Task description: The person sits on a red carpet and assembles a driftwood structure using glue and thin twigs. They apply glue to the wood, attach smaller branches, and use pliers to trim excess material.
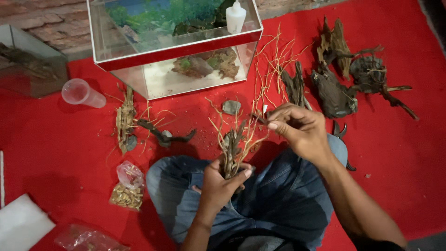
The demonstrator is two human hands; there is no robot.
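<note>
My left hand grips the base of a small driftwood piece with thin pale roots fanning upward, held above my lap. My right hand pinches a thin root twig near the top of that bundle, fingers closed on it. A glass aquarium with a red rim stands in front, holding rocks with green moss. A white squeeze bottle rests on its far rim.
Red cloth covers the floor. Driftwood chunks lie at the right, loose root twigs beside the tank, smaller wood pieces at the left. A clear plastic cup, a bag of pellets, a small grey stone and white foam lie around.
</note>
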